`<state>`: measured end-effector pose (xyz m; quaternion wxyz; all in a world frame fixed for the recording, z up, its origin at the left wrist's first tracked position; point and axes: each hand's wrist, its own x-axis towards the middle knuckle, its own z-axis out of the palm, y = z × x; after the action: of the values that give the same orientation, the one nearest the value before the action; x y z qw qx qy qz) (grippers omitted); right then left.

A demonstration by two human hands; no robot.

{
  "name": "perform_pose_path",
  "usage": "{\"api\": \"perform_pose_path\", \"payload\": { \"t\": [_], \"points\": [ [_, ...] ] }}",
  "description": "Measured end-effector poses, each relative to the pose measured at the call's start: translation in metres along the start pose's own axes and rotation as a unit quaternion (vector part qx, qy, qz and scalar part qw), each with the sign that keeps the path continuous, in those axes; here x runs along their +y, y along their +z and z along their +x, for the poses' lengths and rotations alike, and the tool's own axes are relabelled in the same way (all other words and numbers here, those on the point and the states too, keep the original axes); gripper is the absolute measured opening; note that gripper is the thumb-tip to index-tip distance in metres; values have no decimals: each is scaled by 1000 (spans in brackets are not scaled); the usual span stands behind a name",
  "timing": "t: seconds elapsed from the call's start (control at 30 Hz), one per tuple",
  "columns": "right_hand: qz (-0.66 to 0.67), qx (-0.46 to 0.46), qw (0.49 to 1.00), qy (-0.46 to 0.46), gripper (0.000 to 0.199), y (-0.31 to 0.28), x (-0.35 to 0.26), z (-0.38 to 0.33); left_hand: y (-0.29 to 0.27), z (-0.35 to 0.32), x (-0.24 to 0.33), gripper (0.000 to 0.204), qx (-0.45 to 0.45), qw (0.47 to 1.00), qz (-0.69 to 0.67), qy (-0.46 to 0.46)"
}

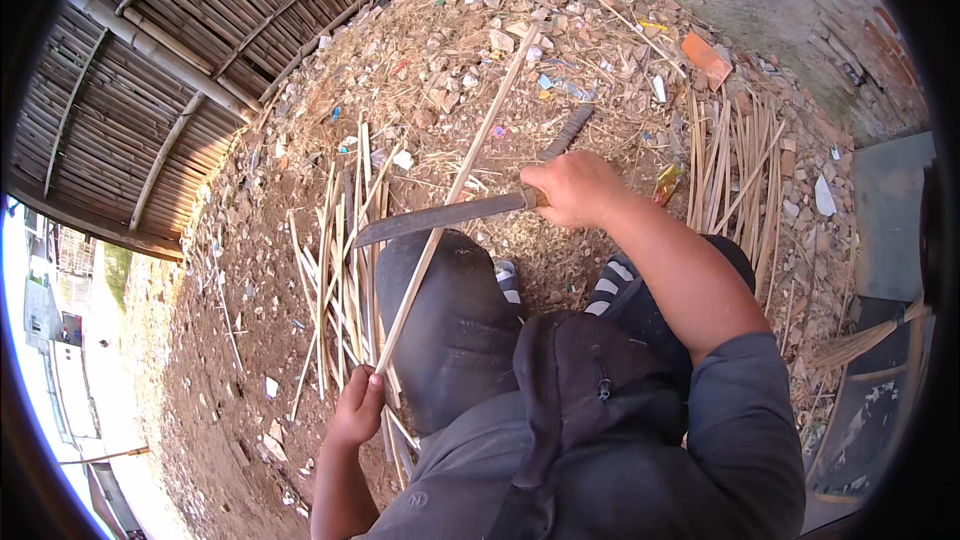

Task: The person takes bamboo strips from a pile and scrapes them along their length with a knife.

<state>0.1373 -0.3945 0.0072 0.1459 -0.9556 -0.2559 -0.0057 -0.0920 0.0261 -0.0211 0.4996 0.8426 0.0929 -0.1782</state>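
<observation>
Over the knee, right hand [575, 190] presses machete [440, 218] against bamboo strip [455, 190]; left hand [358, 405] grips its end.

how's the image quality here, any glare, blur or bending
Head view: strong fisheye bend, so the bamboo wall curves toward a black rim; the lower left is blown out by daylight; the knife, right hand, left hand and bamboo strip look sharp in even, soft-shadowed light.
</observation>
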Motion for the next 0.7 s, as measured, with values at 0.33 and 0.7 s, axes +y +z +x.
{"api": "perform_pose_path", "payload": {
  "t": [0.33, 0.7],
  "points": [
    [29, 20, 999, -39, 24, 12, -6, 2, 28, 4, 46, 22, 125, 952, 248, 125],
    [5, -16, 999, -48, 21, 8, -17, 4, 22, 10, 47, 35, 45, 972, 203, 107]
  ]
}}
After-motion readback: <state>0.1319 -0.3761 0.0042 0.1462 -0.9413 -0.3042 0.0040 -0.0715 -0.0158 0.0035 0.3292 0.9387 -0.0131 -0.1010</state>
